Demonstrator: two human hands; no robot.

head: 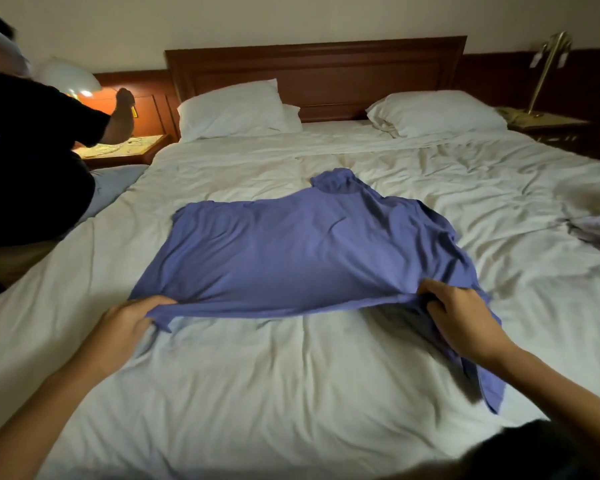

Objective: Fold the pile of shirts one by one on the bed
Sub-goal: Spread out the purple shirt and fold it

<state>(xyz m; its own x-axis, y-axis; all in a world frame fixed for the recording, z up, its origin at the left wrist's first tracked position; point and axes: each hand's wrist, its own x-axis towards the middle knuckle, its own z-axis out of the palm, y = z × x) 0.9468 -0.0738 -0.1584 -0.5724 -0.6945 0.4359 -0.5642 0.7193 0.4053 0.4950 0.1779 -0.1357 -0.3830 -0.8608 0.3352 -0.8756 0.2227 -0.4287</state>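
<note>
A blue shirt (pixel 302 251) lies spread over the white bed (pixel 257 393), collar toward the headboard. Its near edge is lifted a little off the sheet. My left hand (pixel 125 323) grips the near left corner of the shirt. My right hand (pixel 461 317) grips the near right part, where a fold of blue cloth hangs down past my wrist. At the bed's right edge lies a blurred heap of pale clothes (pixel 593 226).
Two white pillows (pixel 232 110) (pixel 437 112) rest against the wooden headboard (pixel 316 74). Another person in a black shirt (pixel 32 161) sits at the left by a lit nightstand (pixel 122 147). A brass lamp (pixel 548 71) stands at the far right.
</note>
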